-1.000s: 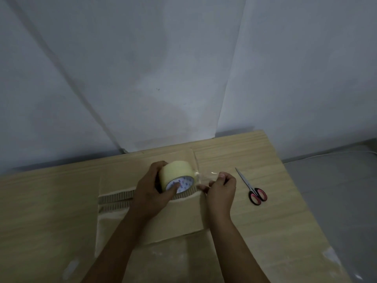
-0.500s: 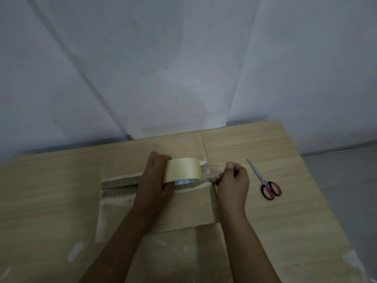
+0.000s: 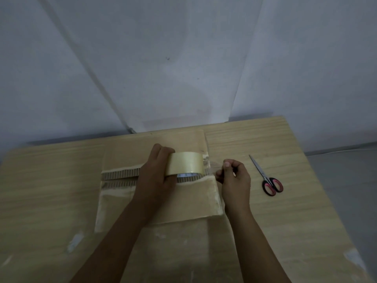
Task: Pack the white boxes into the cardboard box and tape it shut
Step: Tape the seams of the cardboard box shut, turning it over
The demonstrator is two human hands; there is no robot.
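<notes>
Taping step: left hand (image 3: 157, 176) gripping the beige tape roll (image 3: 184, 163) over the closed brown cardboard box (image 3: 163, 193), right hand (image 3: 232, 176) pinching its clear free end (image 3: 212, 166); next, probably press that end down at the seam.

Our left hand (image 3: 157, 176) grips the roll (image 3: 184, 163); our right hand (image 3: 234, 177) pinches the tape end, both forearms extended forward.

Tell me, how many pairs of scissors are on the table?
1. The scissors lie on the wooden table, to the right of the right hand and apart from the cardboard box. None other shows, though the arms hide some table.
</notes>
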